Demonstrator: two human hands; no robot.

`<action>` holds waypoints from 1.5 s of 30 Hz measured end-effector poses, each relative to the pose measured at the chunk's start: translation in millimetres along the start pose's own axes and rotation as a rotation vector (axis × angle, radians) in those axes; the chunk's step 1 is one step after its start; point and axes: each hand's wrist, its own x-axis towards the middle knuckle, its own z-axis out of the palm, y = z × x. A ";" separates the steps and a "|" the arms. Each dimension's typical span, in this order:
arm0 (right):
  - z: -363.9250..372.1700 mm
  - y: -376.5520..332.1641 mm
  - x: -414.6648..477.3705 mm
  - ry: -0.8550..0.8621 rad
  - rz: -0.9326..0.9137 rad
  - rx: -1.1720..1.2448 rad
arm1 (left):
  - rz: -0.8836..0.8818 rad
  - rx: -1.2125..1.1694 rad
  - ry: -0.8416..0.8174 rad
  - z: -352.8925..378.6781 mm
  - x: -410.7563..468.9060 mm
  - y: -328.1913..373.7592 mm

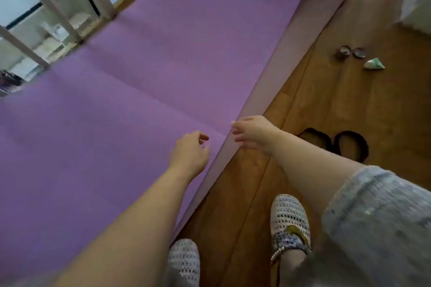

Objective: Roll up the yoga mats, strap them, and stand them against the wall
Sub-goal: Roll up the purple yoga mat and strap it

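Left hand (pixel 190 154) and right hand (pixel 253 133), grips loose and empty, hover at the flat purple yoga mat's (pixel 140 65) edge; rolling appears not yet begun and likely needs a firm hold first.

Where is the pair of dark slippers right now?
In the head view, the dark slippers lie on the wooden floor at the right, just right of the right hand and off the purple mat.
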 end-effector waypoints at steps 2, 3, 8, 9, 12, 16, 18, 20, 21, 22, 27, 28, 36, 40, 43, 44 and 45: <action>4.6 1.7 31.0 0.041 0.019 0.054 | -0.012 0.164 -0.022 17.5 21.7 -9.7; 8.0 4.9 46.5 0.050 0.046 0.074 | -0.029 0.234 -0.033 26.6 29.2 -15.8; 28.5 33.7 107.7 0.063 0.110 0.170 | -0.065 0.441 -0.042 64.5 50.8 -40.8; 32.1 36.6 114.9 0.074 0.114 0.191 | -0.062 0.473 -0.039 69.9 53.7 -45.4; 40.0 44.8 129.8 0.182 0.110 0.211 | -0.041 0.552 -0.024 83.8 55.8 -54.6; 40.8 40.0 128.2 0.185 0.048 0.193 | -0.037 0.593 0.017 84.9 50.4 -58.3; 38.2 25.0 118.6 0.178 -0.047 0.151 | -0.070 0.592 0.014 75.7 42.4 -52.5; 34.2 3.5 104.7 0.221 -0.172 0.098 | -0.128 0.539 0.036 61.9 31.5 -40.0; 31.8 -9.7 95.9 0.250 -0.232 0.090 | -0.163 0.492 0.053 52.7 25.4 -29.6; 29.4 -24.4 86.8 0.286 -0.284 0.090 | -0.200 0.431 0.065 42.6 19.1 -16.3; -0.5 -103.6 14.8 0.331 -0.496 0.068 | -0.269 0.089 0.069 -23.7 -18.9 56.6; -8.1 -114.0 -5.5 0.281 -0.524 0.040 | -0.259 0.023 0.074 -39.6 -24.9 66.1; -47.1 -96.8 -174.1 -0.270 -0.404 -0.335 | -0.111 -0.370 0.203 -146.7 -71.4 180.8; -61.4 -62.4 -223.5 -0.154 -0.434 -0.652 | -0.099 -0.827 0.252 -173.4 -106.5 231.0; -92.0 -53.0 -246.4 0.109 -0.447 -0.743 | -0.026 -1.016 0.256 -187.4 -145.3 253.8; -107.2 -54.4 -255.1 0.201 -0.452 -0.759 | 0.005 -1.063 0.260 -192.8 -155.5 261.8; -122.3 -57.7 -267.3 0.308 -0.481 -0.753 | 0.049 -1.085 0.257 -197.2 -166.9 271.0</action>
